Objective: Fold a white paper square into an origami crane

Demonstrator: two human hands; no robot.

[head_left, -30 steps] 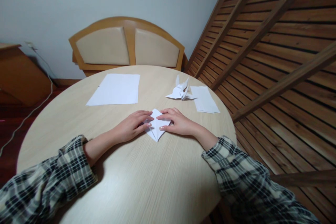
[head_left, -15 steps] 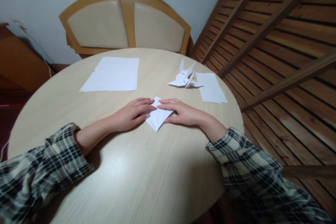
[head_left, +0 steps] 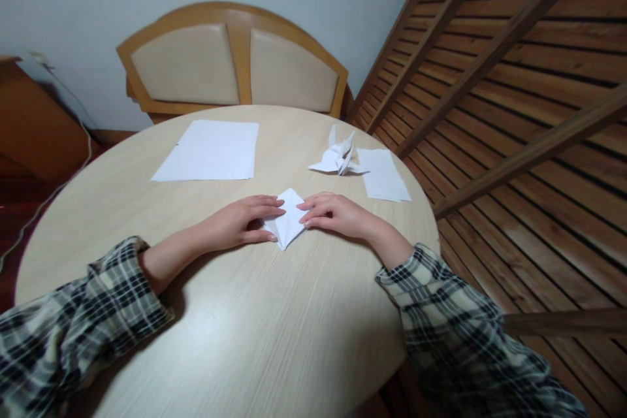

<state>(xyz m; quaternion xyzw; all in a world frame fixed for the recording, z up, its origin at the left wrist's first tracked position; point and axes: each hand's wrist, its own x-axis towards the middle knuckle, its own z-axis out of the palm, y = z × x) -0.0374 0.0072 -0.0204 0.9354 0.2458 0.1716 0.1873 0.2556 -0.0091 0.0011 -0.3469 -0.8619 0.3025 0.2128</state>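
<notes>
A small white piece of folded paper (head_left: 291, 217), diamond-shaped with creases running to its near point, lies on the table between my hands. My left hand (head_left: 240, 221) holds its left side, the fingers stretched over that edge and the thumb lower down near the bottom point. On the opposite side, my right hand (head_left: 340, 214) has its fingertips and thumb close together at the right edge. The fingertips cover parts of both edges. Beyond my right hand stand white folded paper cranes (head_left: 339, 155); how many overlap there I cannot tell.
White paper sheets (head_left: 208, 150) lie at the far left of the round wooden table (head_left: 235, 320). Smaller white sheets (head_left: 385, 173) lie near the right edge, beside the cranes. A padded chair back (head_left: 235, 59) rises behind the table, and a slatted wooden partition (head_left: 514, 98) runs along the right.
My right hand has drawn back to the paper's right edge, and my left hand has shifted slightly left, so more of the paper's middle shows. The view has tilted up a little.
</notes>
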